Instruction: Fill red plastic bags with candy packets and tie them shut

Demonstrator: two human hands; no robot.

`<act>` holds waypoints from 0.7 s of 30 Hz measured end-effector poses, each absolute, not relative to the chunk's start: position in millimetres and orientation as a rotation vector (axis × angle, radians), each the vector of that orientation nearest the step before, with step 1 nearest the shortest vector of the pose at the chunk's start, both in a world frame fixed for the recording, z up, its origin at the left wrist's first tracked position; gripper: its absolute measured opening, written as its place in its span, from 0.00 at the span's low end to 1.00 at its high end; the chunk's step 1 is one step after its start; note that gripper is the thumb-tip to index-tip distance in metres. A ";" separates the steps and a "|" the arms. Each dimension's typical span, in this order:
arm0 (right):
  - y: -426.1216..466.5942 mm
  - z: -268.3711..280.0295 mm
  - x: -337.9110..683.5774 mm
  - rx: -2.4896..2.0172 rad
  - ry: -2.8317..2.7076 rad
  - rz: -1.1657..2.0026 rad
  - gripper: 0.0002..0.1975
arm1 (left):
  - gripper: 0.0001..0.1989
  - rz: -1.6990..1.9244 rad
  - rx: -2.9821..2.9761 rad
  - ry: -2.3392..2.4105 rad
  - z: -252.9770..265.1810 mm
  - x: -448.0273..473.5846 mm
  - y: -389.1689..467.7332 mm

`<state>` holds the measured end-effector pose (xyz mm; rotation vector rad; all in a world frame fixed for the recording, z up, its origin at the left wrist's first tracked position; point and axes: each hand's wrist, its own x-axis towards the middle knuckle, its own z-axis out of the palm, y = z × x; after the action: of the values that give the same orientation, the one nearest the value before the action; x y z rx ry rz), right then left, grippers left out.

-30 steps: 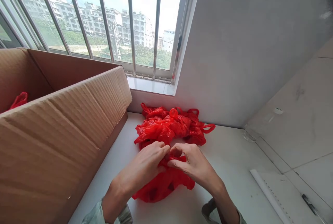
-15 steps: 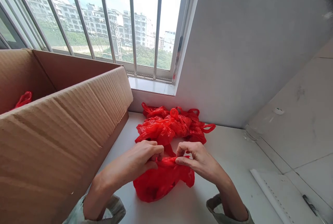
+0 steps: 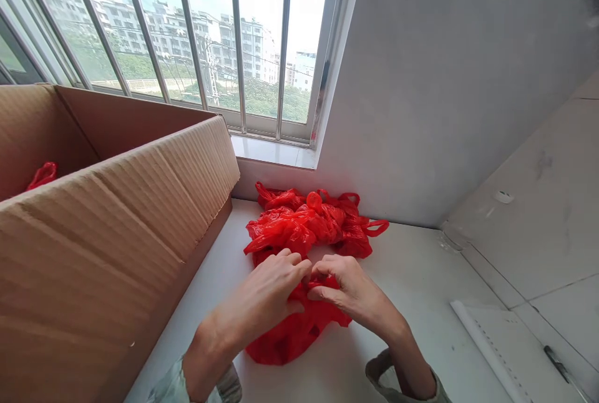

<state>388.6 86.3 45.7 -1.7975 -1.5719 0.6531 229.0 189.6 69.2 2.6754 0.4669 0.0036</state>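
A red plastic bag (image 3: 285, 340) lies on the white tabletop with dark shapes showing faintly through it. At its gathered top, my right hand (image 3: 344, 281) pinches the plastic between thumb and curled fingers. My left hand (image 3: 276, 284) is closed at the same gathered part, its fingers bent close beside the right fingertips; the plastic between them is partly hidden. Just beyond my hands sits a heap of several red plastic bags (image 3: 299, 225), some with looped handles sticking out.
An open cardboard box (image 3: 140, 203) stands at the left, with a red bag (image 3: 43, 175) inside. Behind are a barred window (image 3: 210, 47) and a grey wall (image 3: 412, 78). At the right lie a white rolled sheet (image 3: 486, 347) and a dark pen-like object (image 3: 556, 362).
My left hand has moved right and inward, so both hands now meet at the bag's top. The right hand has shifted slightly left. The heap behind stays put.
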 end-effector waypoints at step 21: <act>52.1 76.3 418.1 -1.837 -1.575 0.825 0.08 | 0.07 0.307 2.553 0.328 84.6 186.2 230.4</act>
<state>418.1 52.1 76.3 -1.8371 -1.5751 0.8248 186.2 230.4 84.6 2.5526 0.3278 0.3070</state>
